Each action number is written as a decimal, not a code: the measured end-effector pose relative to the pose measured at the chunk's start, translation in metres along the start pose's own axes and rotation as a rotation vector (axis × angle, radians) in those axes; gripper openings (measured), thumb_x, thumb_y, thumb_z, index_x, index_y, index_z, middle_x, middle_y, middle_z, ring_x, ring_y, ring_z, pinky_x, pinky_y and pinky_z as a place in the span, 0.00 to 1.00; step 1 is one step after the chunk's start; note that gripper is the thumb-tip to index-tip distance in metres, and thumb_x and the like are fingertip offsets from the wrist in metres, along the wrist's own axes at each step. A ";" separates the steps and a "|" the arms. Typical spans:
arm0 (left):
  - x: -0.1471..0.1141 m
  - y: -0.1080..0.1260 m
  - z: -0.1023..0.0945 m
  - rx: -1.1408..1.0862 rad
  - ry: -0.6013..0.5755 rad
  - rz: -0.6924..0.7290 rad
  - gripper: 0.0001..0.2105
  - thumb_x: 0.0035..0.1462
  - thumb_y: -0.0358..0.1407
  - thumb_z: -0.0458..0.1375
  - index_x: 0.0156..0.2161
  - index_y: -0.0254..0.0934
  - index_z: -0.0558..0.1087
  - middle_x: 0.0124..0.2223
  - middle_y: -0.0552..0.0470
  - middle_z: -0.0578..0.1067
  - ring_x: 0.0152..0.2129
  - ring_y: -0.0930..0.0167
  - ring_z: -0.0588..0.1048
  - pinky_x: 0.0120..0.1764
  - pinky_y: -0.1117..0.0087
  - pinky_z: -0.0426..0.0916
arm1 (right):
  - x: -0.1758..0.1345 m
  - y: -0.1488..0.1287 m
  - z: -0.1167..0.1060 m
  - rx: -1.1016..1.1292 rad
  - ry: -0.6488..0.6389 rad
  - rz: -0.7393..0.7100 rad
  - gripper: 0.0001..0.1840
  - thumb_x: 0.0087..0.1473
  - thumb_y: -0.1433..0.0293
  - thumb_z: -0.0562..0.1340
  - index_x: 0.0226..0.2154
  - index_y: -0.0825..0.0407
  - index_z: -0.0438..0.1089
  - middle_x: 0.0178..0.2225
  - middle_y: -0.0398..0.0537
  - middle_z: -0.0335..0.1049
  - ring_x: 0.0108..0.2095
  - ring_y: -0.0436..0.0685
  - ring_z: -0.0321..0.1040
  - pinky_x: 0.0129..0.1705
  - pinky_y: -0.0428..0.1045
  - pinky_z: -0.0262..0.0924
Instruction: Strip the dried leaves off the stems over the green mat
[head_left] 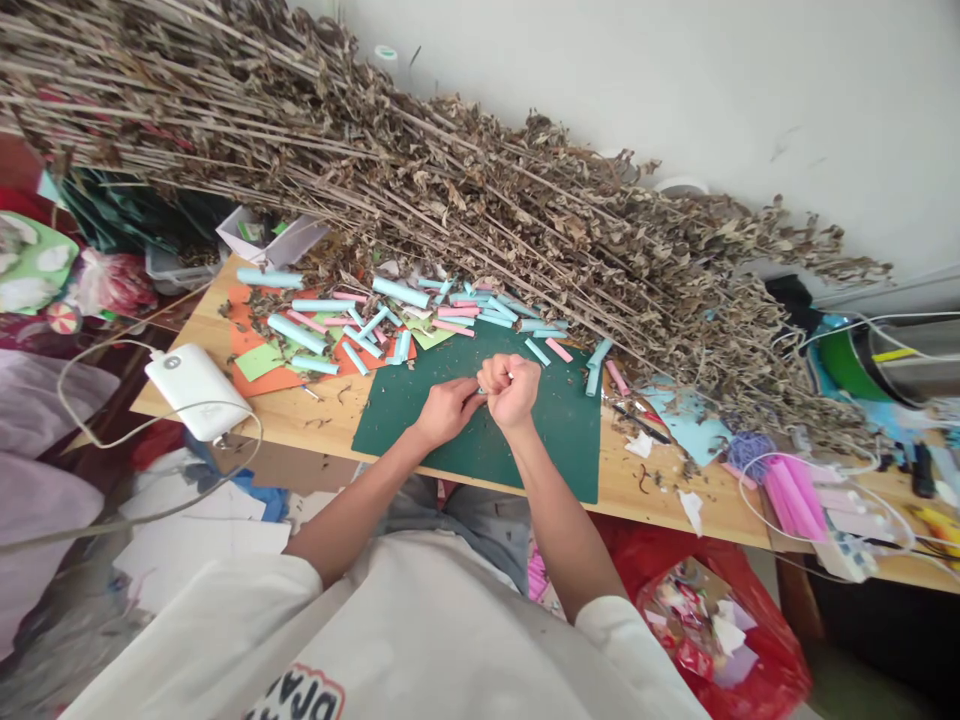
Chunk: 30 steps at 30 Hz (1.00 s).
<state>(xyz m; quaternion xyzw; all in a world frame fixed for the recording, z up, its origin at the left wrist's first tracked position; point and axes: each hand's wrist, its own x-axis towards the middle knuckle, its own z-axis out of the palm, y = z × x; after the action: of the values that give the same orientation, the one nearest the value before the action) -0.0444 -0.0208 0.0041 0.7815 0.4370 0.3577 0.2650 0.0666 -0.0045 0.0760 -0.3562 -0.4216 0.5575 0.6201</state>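
Note:
Over the green cutting mat (555,430), my two hands meet. My left hand (448,411) lies low, with thumb and fingers pinched together towards the right hand. My right hand (511,388) is curled into a fist just above and against the left fingertips. A small pale bit shows at the fingers, but what either hand holds is too hidden to name. Behind them lie several rolled paper tubes, blue ones (401,292) and pink ones (454,327), some on the mat's far edge.
A long heap of dried leafy stalks (465,190) covers the back of the wooden table (330,425). On the left sit a white power bank (199,390) with a cable and orange paper (247,345). To the right are purple yarn (748,452) and a red rubbish bag (772,640) below.

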 end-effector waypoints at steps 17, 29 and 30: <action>-0.001 -0.001 0.000 -0.104 0.018 0.020 0.16 0.66 0.43 0.50 0.32 0.34 0.71 0.28 0.51 0.71 0.26 0.73 0.69 0.31 0.74 0.63 | -0.003 -0.016 0.007 0.045 -0.031 -0.013 0.29 0.55 0.55 0.56 0.12 0.49 0.43 0.13 0.34 0.37 0.15 0.44 0.35 0.20 0.46 0.34; -0.003 -0.004 -0.001 -0.086 0.007 -0.022 0.14 0.65 0.40 0.51 0.32 0.34 0.73 0.28 0.51 0.71 0.24 0.73 0.70 0.30 0.73 0.65 | -0.005 0.003 0.010 -0.030 -0.049 -0.010 0.30 0.56 0.53 0.55 0.12 0.49 0.45 0.13 0.35 0.38 0.15 0.45 0.37 0.21 0.47 0.34; -0.003 -0.003 -0.002 -0.090 0.019 -0.017 0.14 0.65 0.40 0.51 0.32 0.34 0.73 0.28 0.51 0.72 0.24 0.73 0.70 0.30 0.73 0.65 | -0.004 -0.002 0.012 -0.042 -0.063 -0.006 0.31 0.57 0.52 0.55 0.12 0.49 0.46 0.13 0.35 0.38 0.15 0.45 0.37 0.21 0.47 0.35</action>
<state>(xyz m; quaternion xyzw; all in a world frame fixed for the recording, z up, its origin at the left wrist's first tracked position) -0.0483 -0.0215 0.0024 0.7616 0.4298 0.3822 0.2985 0.0561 -0.0086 0.0818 -0.3501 -0.4536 0.5578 0.6004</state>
